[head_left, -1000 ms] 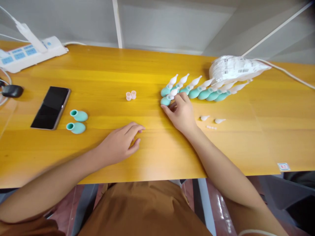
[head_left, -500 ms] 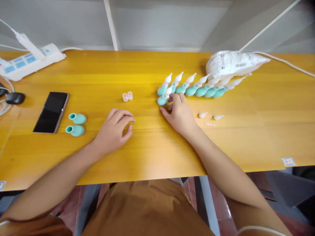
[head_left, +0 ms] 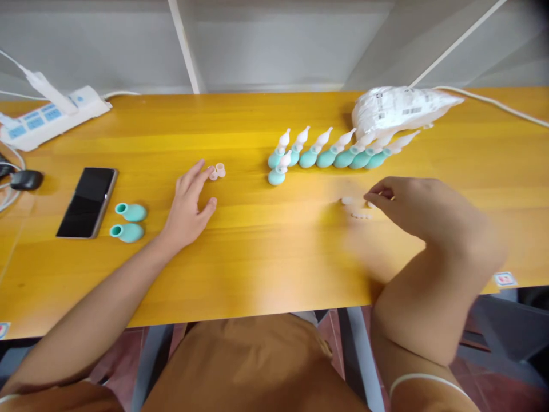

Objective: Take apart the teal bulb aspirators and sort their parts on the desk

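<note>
My left hand (head_left: 189, 205) is open, its fingers spread, with a fingertip at the left one of two small pale pink collars (head_left: 220, 170). My right hand (head_left: 412, 206) is bent down at the wrist, thumb and fingertips closed on a small white nozzle tip (head_left: 369, 204) at the tabletop. A second white nozzle tip (head_left: 346, 201) and a short row of tiny white beads (head_left: 361, 216) lie beside it. Beyond stand several assembled teal bulbs with white nozzles (head_left: 307, 158), and one more assembled bulb (head_left: 277, 177) sits in front of the row's left end.
Two teal bulbs without nozzles (head_left: 131, 212) lie at the left, beside a phone (head_left: 87, 203). A black mouse (head_left: 26, 180) and a white power strip (head_left: 55, 117) are farther left. A white plastic bag (head_left: 398, 111) lies behind the row on the wooden table (head_left: 257, 257).
My right hand has let go of the front assembled bulb and moved right to the nozzle tip. My left hand has moved forward and left to the pink collars.
</note>
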### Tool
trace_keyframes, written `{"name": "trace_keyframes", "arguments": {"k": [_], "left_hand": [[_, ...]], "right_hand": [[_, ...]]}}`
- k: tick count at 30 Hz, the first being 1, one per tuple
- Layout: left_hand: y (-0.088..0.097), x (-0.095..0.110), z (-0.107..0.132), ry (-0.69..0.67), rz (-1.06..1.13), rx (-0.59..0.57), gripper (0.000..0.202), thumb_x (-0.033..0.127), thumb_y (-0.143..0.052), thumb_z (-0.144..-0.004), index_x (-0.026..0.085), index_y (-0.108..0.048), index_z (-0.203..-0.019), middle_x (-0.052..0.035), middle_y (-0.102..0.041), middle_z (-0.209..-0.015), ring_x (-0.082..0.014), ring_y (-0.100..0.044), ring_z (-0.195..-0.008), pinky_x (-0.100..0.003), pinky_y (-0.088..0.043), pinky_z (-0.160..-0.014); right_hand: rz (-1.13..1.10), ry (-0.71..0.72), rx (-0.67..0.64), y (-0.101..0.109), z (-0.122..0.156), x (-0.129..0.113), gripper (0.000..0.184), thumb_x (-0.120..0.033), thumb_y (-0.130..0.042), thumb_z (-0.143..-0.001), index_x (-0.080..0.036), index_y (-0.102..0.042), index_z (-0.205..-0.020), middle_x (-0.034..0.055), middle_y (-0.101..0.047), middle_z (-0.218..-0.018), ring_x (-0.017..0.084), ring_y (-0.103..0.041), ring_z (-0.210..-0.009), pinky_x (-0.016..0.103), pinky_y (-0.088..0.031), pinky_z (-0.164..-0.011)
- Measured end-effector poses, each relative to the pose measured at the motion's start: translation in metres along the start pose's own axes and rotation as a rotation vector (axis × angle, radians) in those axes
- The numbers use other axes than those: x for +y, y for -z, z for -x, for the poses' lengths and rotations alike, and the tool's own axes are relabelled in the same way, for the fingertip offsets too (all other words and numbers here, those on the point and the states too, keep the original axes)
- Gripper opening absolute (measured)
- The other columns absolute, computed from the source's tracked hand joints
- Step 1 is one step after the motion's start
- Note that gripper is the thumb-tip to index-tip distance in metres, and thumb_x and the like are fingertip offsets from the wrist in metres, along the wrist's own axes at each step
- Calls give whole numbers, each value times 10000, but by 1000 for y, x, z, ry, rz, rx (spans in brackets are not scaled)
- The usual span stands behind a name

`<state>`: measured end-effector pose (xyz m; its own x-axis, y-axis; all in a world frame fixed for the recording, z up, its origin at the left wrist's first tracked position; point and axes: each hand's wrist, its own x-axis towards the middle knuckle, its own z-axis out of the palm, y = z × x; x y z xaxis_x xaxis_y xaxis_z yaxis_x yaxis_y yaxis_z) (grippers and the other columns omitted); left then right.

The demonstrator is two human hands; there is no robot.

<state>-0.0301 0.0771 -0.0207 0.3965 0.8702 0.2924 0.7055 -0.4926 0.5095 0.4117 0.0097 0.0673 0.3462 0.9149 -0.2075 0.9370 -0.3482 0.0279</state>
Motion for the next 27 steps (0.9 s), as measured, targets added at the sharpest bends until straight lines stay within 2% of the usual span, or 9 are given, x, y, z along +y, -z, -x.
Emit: {"name": "trace_keyframes", "arguments": {"k": [3, 6, 10, 12, 14, 17, 20, 23, 27], "left_hand": [[-1, 0, 0, 22, 30, 65, 601, 227, -627, -1067, 289, -539, -1659, -139, -491, -1797, -360, -455, -1695, -680, -364, -1409], [-4, -1, 1, 27, 104, 157, 533, 187, -655, -1033, 288, -630, -1556, -134, -577, -1696, -354, -530, -1627, -664, -466, -1353], [-6, -5, 2, 35, 220, 285, 370, 143, -655, -993, 277, -718, -1332, -117, -664, -1485, -333, -649, -1449, -610, -612, -1215], [-4, -2, 3, 34, 230, 317, 319, 138, -647, -992, 284, -719, -1266, -101, -678, -1401, -320, -674, -1376, -576, -642, -1157], [0, 6, 6, 9, 210, 315, 272, 153, -646, -1009, 291, -713, -1233, -89, -689, -1323, -300, -697, -1274, -528, -657, -1074], [4, 24, 15, -132, 192, 216, 212, 172, -666, -1037, 271, -703, -1222, -62, -709, -1164, -223, -709, -981, -427, -646, -901], [2, 42, 28, -327, 209, -20, 219, 232, -736, -1061, 258, -688, -1273, -21, -724, -1034, -172, -692, -845, -331, -615, -782], [-4, 52, 40, -356, 308, -119, 212, 357, -778, -1093, 257, -661, -1239, 16, -705, -918, -134, -650, -713, -268, -562, -660], [-5, 55, 44, -303, 332, -148, 169, 355, -774, -1095, 269, -660, -1186, 21, -727, -908, -129, -683, -702, -254, -568, -649]], "right_hand": [[-49, 59, -42, -1, 3, 5, 227, -358, -680, -1042, -236, -804, -1188, 148, -859, -1159, 315, -749, -1002, 412, -480, -793], [-71, 143, -41, -3, 3, -4, 311, -341, -726, -1031, -216, -790, -1309, 136, -865, -1180, 300, -757, -1024, 410, -503, -855], [-21, 188, -49, -6, -4, -15, 182, -246, -692, -1028, -206, -845, -1117, 127, -874, -1094, 295, -773, -975, 389, -515, -827], [-12, 231, -43, -6, -7, -18, 188, -207, -658, -1035, -190, -844, -1027, 141, -875, -1045, 301, -779, -938, 394, -522, -820], [-118, 336, -17, -6, -5, -26, 159, -222, -686, -1034, -197, -837, -990, 133, -877, -1019, 299, -785, -907, 400, -544, -825], [-499, 640, -14, -13, 10, -56, 91, -301, -773, -1038, -243, -834, -1003, 70, -880, -1014, 258, -797, -868, 382, -595, -829], [-858, 918, -100, -32, 34, -103, 94, -325, -798, -1071, -243, -840, -1053, 31, -865, -980, 199, -788, -832, 323, -601, -797], [-1045, 1036, -146, -55, 54, -138, 30, -253, -803, -1074, -230, -821, -1081, 31, -862, -1029, 163, -776, -825, 277, -586, -767], [-1115, 1028, -172, -72, 61, -149, 30, -242, -802, -1078, -218, -790, -1066, 20, -854, -988, 152, -764, -796, 269, -584, -751]]}}
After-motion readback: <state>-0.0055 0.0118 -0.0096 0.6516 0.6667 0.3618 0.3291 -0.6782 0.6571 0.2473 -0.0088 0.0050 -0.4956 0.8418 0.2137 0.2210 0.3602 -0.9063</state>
